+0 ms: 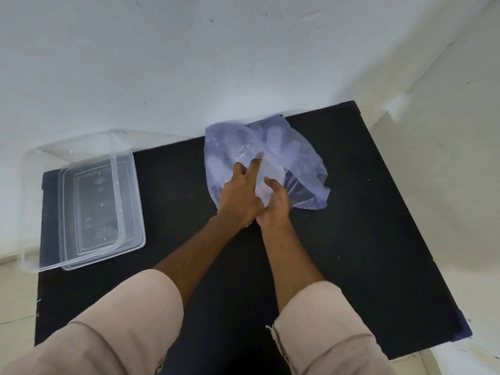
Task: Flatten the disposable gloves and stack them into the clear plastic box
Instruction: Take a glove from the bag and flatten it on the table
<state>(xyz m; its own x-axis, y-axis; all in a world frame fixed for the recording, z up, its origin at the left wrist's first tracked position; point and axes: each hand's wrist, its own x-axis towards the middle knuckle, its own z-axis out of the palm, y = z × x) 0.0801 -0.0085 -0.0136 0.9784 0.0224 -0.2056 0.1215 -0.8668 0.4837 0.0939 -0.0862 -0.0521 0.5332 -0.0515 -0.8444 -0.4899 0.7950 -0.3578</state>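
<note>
A crumpled heap of thin, translucent disposable gloves (273, 147) lies at the far middle of the black table (351, 239). My left hand (240, 196) rests on the heap's near edge, index finger stretched out and pressing the plastic. My right hand (276, 204) sits right beside it, fingers curled and pinching the film at the heap's near side. The clear plastic box (89, 250) stands at the table's left edge, with nothing visible inside it.
The box's clear lid (70, 147) leans out behind the box, past the table's left edge. White walls close in behind and to the right of the table. Pale floor shows on the left.
</note>
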